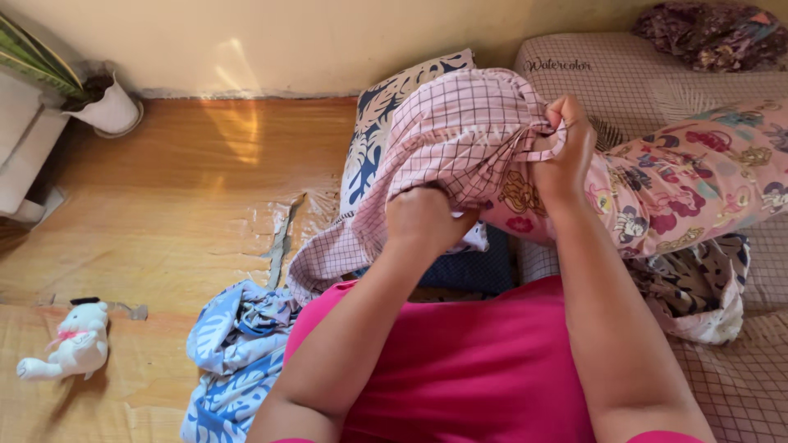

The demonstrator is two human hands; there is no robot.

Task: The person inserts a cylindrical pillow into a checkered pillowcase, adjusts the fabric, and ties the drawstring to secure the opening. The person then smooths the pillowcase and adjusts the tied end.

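A long bolster pillow with a pink cartoon print [698,180] lies across the mattress. Its near end is partly inside a pink checked cover [460,131]. My right hand [566,152] is closed on the bunched edge of that cover at the pillow's end. Lower down, my left hand [423,217] grips the cover's fabric, fingers buried in the folds. A pillow with a blue and cream leaf print [386,123] lies under the checked cover.
A blue and white patterned cloth [234,353] is heaped on the yellow floor mat. A white stuffed toy [70,344] lies at the left. A white plant pot [107,111] stands by the wall. A dark floral cloth [710,33] rests on the mattress [648,78].
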